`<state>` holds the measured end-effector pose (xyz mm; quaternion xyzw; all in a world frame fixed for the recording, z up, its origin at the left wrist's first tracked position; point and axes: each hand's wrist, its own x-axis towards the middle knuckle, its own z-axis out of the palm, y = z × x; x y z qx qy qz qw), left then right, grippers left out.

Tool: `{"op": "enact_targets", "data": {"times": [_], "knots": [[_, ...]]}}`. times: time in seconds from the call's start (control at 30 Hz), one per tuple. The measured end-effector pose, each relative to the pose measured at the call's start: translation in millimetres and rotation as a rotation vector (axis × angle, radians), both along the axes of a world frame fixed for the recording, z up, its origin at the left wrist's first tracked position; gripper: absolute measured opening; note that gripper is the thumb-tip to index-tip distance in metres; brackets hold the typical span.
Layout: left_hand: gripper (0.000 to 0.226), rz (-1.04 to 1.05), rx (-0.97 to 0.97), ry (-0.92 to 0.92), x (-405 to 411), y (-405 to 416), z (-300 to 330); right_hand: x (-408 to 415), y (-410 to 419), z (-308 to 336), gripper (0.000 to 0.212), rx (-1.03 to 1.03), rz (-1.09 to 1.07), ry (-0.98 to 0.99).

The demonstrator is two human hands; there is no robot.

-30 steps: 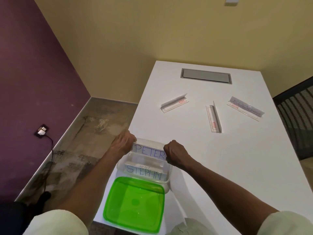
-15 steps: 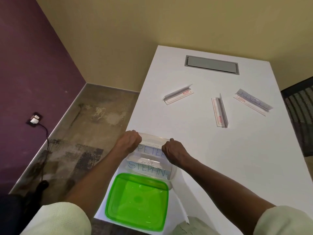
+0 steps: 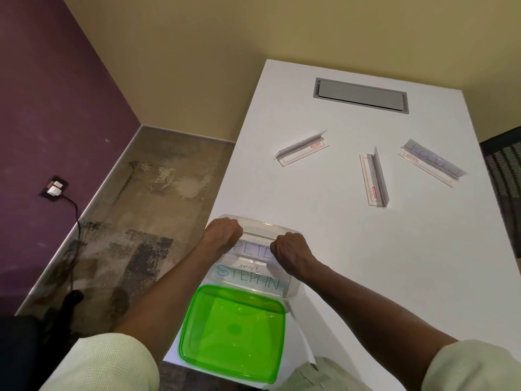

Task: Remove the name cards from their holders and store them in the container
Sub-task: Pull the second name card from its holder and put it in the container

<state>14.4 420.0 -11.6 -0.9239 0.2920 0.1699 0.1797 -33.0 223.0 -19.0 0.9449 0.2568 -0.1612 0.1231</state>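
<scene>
Holding one name card (image 3: 251, 249) lettered PETER by its two ends, above the clear container (image 3: 291, 289) at lower centre of the frame: left hand (image 3: 222, 234) curled closed on the card's left end, right hand (image 3: 287, 249) curled closed on its right end, knuckles up, fingertips hidden. Lying inside the container, nearer the bottom of the frame: a second card (image 3: 249, 279) lettered STEPHN, with a smaller slip (image 3: 248, 268) reading BEAR upside down just above it. Resting directly below the container, touching its near rim: green lid (image 3: 232, 333), translucent, flat. Spread across the white table (image 3: 366, 263), centre right of the frame, well apart from the container: three clear holders. Leftmost holder (image 3: 303, 148), slanted, red label visible, card slot apparently vacant. Middle holder (image 3: 373, 177), running nearly top to bottom, red label near its lower end, likewise apparently vacant. Rightmost holder (image 3: 432, 162), slanted, with a lettered card (image 3: 431, 158) in it, lettering too faint to read. Set into the table at upper right: grey rectangular cable hatch (image 3: 361, 94). Seen at left of the frame: purple wall with socket (image 3: 55, 187) and dark cable. Entering from the bottom corners: pale sleeves on both forearms.
</scene>
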Motion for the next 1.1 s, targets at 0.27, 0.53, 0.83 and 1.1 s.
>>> {"op": "enact_targets", "data": {"times": [0.27,0.53,0.83,1.1], "knots": [[0.029,0.01,-0.013,-0.019,-2.5,-6.8,-1.7,2.2,0.7,-9.0,0.04,0.094,-0.07,-0.062],[0.027,0.04,-0.034,-0.01,-6.2,-6.7,-3.9,1.4,4.6,-9.0,0.02,0.037,-0.039,-0.026],[0.01,0.059,-0.088,-0.009,-12.2,-12.9,11.0,-3.2,10.6,7.8,0.025,0.14,-0.136,0.012],[0.016,0.292,-0.427,0.051,3.0,-38.4,36.2,-7.7,-10.4,52.2,0.053,0.485,-0.195,-0.133]]}}
